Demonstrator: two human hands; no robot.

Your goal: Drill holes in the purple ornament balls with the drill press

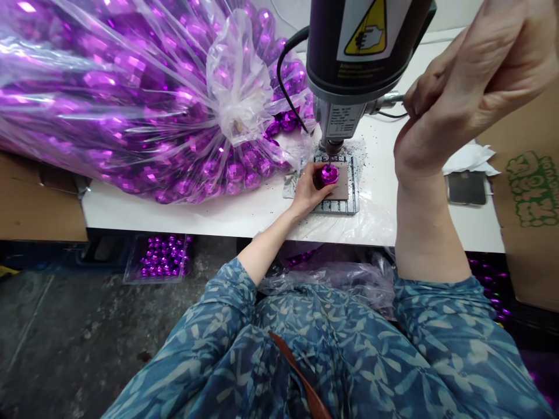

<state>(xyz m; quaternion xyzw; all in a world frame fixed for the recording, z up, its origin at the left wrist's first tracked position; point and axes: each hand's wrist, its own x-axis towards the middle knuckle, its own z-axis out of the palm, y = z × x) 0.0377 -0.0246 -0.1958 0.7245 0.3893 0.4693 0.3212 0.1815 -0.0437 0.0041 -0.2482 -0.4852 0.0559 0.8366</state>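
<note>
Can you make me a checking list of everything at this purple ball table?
Surface: white table, black specks near the machine.
Job's things: purple ball on a metal plate under the drill press.
Clutter: big clear bag of purple balls; phone; white paper.
Hands: left hand holds the ball; right hand grips the machine's lever.
Cables: black cable beside the machine.
Surroundings: cardboard box; tray of purple balls on the floor.
</note>
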